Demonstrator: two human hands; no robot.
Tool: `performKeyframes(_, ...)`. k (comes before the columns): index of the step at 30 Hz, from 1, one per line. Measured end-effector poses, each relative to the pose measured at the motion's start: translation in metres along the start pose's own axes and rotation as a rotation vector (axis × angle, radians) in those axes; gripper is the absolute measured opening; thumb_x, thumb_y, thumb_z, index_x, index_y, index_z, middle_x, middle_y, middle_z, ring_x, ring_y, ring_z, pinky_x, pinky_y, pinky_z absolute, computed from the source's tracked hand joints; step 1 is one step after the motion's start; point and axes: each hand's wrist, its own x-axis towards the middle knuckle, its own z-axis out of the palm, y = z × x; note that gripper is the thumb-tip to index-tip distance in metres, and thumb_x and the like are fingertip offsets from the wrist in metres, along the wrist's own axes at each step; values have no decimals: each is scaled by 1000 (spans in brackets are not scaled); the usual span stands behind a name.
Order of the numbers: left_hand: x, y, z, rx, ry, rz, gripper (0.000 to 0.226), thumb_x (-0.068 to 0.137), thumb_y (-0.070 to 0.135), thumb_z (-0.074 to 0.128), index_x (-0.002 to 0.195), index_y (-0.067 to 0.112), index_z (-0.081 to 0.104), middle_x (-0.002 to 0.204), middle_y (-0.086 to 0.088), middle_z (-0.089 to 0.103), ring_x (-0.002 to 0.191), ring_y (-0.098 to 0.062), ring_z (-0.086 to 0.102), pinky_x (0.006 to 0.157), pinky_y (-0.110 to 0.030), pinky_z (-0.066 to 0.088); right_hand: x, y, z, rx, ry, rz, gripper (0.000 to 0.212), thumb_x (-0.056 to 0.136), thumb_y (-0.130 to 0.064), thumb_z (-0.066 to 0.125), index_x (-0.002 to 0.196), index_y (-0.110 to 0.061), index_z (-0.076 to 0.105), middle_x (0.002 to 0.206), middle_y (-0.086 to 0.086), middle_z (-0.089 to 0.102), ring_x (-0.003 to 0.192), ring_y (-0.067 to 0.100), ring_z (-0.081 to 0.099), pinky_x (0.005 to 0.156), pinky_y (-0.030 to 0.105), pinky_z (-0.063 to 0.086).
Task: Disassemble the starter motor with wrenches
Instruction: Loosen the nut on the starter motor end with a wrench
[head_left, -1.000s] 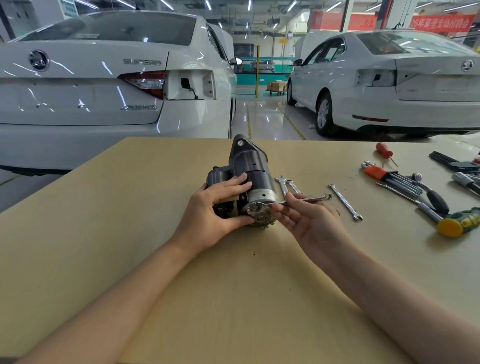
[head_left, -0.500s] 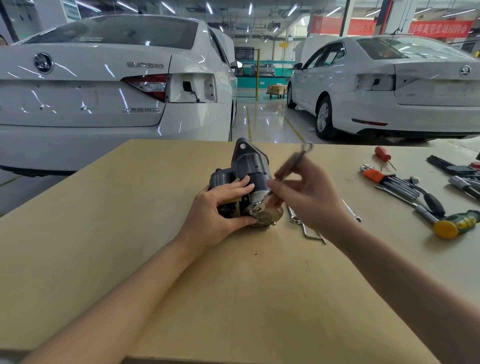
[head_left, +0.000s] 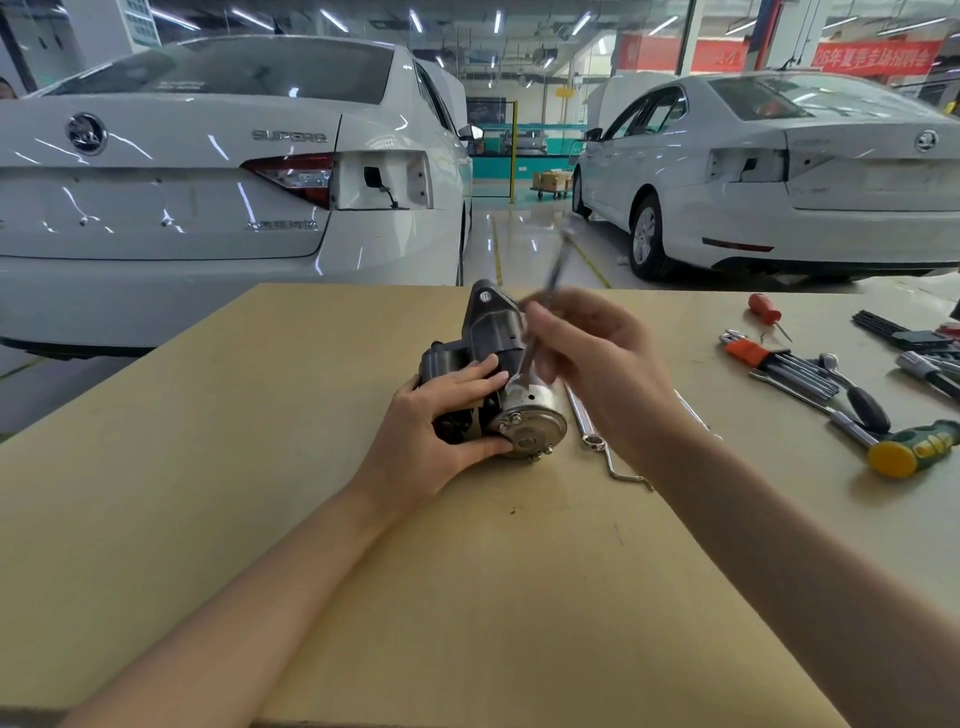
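Swinging upward from flat, the wrench in the right hand is pinched by curled fingers; left hand grips the starter motor mid-counter. Loosening evidently continues.

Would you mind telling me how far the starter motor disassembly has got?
Nothing is off yet: the silver end cap still carries its bolts. The left hand steadies the dark grey starter motor; the right hand holds a slim steel wrench. All removal remains.

There are two white cars, one starter motor, two hands, one hammer and one red screwdriver.
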Motion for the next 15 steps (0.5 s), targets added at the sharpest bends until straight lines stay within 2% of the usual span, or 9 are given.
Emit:
performKeyframes(2, 0, 1, -1, -10, -8, -15, 69, 64, 23, 88, 126, 34, 59, 136, 20, 53, 127, 10, 46, 115, -51, 30, -13, 10, -12, 137, 123, 98, 8, 92, -2, 56, 88, -5, 62, 65, 4, 63, 54, 16, 58, 53, 22, 48)
performKeyframes(6, 1, 1, 0, -28, 4, -37, 69, 62, 21, 89, 125, 28, 61, 136, 14, 55, 128, 9, 46, 116, -48, 31, -35, 30, -26, 292, 318, 311, 4, 92, 3, 52, 93, 0, 52, 59, 8, 63, 53, 20, 66, 52, 24, 52)
performKeyframes(15, 1, 1, 1, -49, -4, -53, 69, 62, 18, 89, 125, 28, 61, 136, 11, 56, 128, 8, 46, 116, -47, 31, -36, 35, -23, 311, 307, 284, 8, 91, 3, 55, 90, -4, 51, 62, 9, 65, 58, 22, 68, 57, 28, 55)
